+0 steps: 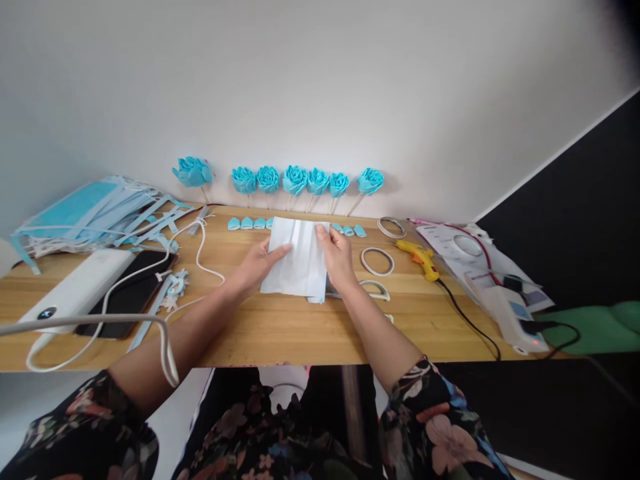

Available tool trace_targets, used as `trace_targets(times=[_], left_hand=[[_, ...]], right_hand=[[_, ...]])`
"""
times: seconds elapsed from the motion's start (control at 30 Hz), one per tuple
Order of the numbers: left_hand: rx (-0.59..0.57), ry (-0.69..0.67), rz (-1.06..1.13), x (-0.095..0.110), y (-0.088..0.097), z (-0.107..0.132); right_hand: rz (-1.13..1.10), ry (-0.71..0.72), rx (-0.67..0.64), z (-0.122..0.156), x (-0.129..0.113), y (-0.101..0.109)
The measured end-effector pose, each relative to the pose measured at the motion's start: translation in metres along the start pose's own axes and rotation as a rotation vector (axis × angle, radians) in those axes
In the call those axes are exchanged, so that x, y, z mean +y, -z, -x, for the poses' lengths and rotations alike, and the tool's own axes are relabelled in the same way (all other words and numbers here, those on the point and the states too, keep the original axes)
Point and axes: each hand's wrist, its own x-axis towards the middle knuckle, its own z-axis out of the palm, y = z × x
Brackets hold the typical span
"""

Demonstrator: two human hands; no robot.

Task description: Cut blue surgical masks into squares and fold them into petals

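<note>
A white pleated sheet (299, 267), which looks like the body of a face mask, is held up over the table in front of me. My left hand (263, 263) grips its left edge, thumb on the near face. At its upper right edge, my right hand (334, 248) pinches it the same way. Behind the sheet a row of small blue folded petals (247, 223) lies on the wood, partly hidden. The orange handle end of scissors or a similar pale loop (379, 291) shows beside my right wrist, mostly covered.
Several blue fabric roses on sticks (295, 180) lean against the wall. Blue masks (75, 210) are piled at left, near a white power bank (77, 290), a dark phone (133, 293) and a white cable. Tape rolls (377, 262), a yellow glue gun (419, 259) and a power strip (513, 320) lie right.
</note>
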Motion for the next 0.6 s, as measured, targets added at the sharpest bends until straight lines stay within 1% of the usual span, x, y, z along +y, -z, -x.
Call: trace_targets(times=[0.1, 0.2, 0.27, 0.33, 0.43, 0.53, 0.6], left_hand=[[0.014, -0.031, -0.005, 0.0010, -0.0004, 0.0007], [0.086, -0.052, 0.019, 0.0027, 0.0005, 0.0006], [0.140, -0.077, 0.032, 0.0029, 0.0016, -0.0005], [0.171, -0.114, 0.027, 0.0020, 0.0029, -0.0023], [0.168, -0.154, 0.016, 0.0005, 0.0049, -0.0046], [0.130, -0.129, 0.045, 0.0013, 0.0056, -0.0048], [0.129, -0.107, 0.077, 0.0036, 0.0052, -0.0041]], right_hand=[[0.048, 0.025, 0.047, 0.0016, -0.0006, -0.0015], [0.083, 0.036, 0.114, 0.0025, -0.0026, -0.0010], [0.105, 0.048, 0.135, 0.0029, -0.0039, -0.0001], [0.123, 0.061, 0.136, 0.0027, -0.0039, 0.0009], [0.106, 0.044, 0.137, 0.0007, -0.0009, 0.0020], [0.024, -0.023, 0.106, -0.0024, 0.0024, 0.0020], [-0.049, -0.088, 0.042, -0.0039, 0.0028, 0.0010]])
